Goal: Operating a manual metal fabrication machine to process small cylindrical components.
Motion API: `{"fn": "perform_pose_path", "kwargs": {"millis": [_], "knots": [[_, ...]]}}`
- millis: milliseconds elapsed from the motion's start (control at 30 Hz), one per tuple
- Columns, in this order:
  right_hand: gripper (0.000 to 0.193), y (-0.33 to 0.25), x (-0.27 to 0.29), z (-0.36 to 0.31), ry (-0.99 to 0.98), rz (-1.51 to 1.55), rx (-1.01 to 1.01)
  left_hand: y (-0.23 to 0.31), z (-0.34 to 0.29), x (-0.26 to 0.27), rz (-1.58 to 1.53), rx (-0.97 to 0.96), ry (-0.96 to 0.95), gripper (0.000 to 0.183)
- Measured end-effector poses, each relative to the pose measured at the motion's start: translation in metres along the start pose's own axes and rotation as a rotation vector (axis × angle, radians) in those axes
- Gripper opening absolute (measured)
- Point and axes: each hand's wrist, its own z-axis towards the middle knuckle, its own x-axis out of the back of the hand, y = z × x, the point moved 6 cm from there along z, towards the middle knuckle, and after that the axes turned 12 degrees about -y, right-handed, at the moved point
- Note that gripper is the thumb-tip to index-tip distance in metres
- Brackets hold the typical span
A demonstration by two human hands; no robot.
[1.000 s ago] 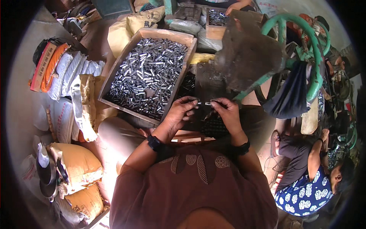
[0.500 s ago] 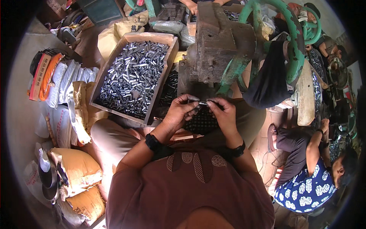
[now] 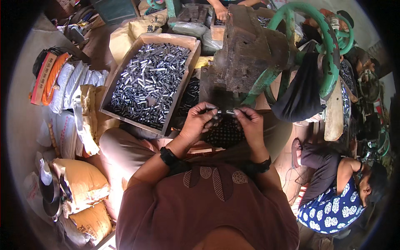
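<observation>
In front of the machine's base, my left hand (image 3: 196,124) is closed in a pinch, with more small dark pieces seemingly tucked in its fingers; their kind is too small to tell. Facing it, my right hand (image 3: 251,124) pinches a short shiny metal tube (image 3: 230,112) between thumb and fingertips. A narrow gap parts the two sets of fingertips. Just beyond them stands a heavy rusty hand press (image 3: 250,54) with a green wheel (image 3: 332,54). Left of it, a wooden tray (image 3: 180,89) holds a heap of short metal tubes (image 3: 146,83).
Dark cloth (image 3: 302,89) hangs from the wheel. Darker small parts (image 3: 191,96) lie between tray and press. Sacks (image 3: 81,183) and bundled bags (image 3: 68,85) line the left side. A co-worker in a blue floral shirt (image 3: 333,210) sits at right; another person's hand (image 3: 221,12) shows beyond the press.
My fingertips have drawn apart, the right hand shifting slightly right with the metal tube. The view has moved a little, and the co-worker at right has lowered an arm.
</observation>
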Motion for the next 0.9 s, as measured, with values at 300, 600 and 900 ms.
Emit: {"fn": "perform_pose_path", "kwargs": {"millis": [300, 600, 900], "knots": [[0.017, 0.000, -0.018, 0.002, -0.053, -0.050, 0.045, 0.001, -0.001, 0.002, 0.068, -0.010, -0.002, 0.004], [0.012, 0.010, -0.029, 0.010, -0.217, 0.208, -0.097, 0.013, 0.003, 0.005, 0.319, -0.116, -0.148, 0.007], [0.011, 0.005, -0.027, 0.014, -0.190, -0.014, -0.110, 0.003, 0.016, 0.009, 0.368, -0.082, -0.176, 0.012]]}}
